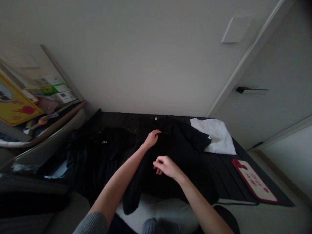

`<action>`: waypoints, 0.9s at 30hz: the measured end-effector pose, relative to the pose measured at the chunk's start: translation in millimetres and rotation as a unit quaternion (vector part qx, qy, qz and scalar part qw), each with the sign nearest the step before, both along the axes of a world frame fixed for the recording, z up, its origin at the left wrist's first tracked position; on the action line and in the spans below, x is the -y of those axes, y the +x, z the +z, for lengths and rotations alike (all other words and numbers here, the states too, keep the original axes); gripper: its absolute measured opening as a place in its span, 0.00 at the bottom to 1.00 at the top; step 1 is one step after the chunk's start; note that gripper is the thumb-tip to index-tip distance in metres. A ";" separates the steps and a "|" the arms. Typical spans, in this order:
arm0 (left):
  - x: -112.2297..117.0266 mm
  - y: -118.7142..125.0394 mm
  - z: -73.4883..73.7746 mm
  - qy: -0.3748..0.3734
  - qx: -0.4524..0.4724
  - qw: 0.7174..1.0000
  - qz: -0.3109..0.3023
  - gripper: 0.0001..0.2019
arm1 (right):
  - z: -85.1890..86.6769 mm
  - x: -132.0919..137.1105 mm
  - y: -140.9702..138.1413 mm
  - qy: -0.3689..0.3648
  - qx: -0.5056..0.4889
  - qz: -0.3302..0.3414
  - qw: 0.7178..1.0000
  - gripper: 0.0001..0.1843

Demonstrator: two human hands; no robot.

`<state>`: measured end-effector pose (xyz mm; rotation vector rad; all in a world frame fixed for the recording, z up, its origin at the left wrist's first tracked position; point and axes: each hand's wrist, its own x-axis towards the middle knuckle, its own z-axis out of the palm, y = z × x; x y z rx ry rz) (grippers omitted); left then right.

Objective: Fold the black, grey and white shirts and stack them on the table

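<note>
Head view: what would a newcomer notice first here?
The black garment spread across the dark slatted surface in the middle draws the eye. The left hand rests on it near the far edge, and the right hand is nearer, fingers curled over the cloth. A white garment stands out to its right, and a bright yellow and red board leans at far left.

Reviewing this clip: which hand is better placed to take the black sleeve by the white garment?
Likely the right hand: it is on the same side as the sleeve and white garment; the left hand rests farther left.
</note>
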<state>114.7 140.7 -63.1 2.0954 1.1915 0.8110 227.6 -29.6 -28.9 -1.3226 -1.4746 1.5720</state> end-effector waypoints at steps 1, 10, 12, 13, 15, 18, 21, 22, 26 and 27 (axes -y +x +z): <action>-5.7 -5.1 2.8 0.011 0.011 0.999 0.036 0.21 | -3.9 -12.2 9.4 0.015 0.005 -0.051 0.999 0.10; -62.4 -51.6 31.8 0.021 -0.011 0.983 0.185 0.19 | -26.5 -133.2 68.7 0.079 0.185 -0.316 0.927 0.24; -71.3 -58.0 30.0 0.009 -0.023 0.978 0.206 0.20 | -24.1 -154.2 71.5 0.088 0.208 -0.302 0.926 0.26; -74.7 -60.5 28.1 0.002 -0.031 0.976 0.215 0.19 | -22.5 -164.0 71.6 0.095 0.218 -0.287 0.928 0.26; -79.2 -64.6 23.3 -0.013 -0.049 0.973 0.227 0.17 | -20.1 -182.7 70.0 0.109 0.234 -0.247 0.934 0.24; -81.1 -68.3 16.3 -0.025 -0.073 0.968 0.240 0.08 | -21.6 -209.6 64.8 0.136 0.274 -0.183 0.934 0.23; -81.1 -71.2 10.5 -0.018 -0.082 0.963 0.255 0.05 | -30.5 -233.4 58.5 0.174 0.330 -0.150 0.916 0.27; -81.6 -72.4 8.8 -0.015 -0.081 0.962 0.262 0.05 | -34.2 -240.3 56.5 0.185 0.339 -0.141 0.912 0.30; -88.9 -78.5 5.4 -0.006 -0.067 0.951 0.302 0.06 | -40.2 -266.4 50.0 0.211 0.334 -0.129 0.910 0.23; -92.3 -79.9 5.9 -0.004 -0.061 0.948 0.313 0.06 | -38.0 -273.5 48.5 0.217 0.332 -0.136 0.908 0.19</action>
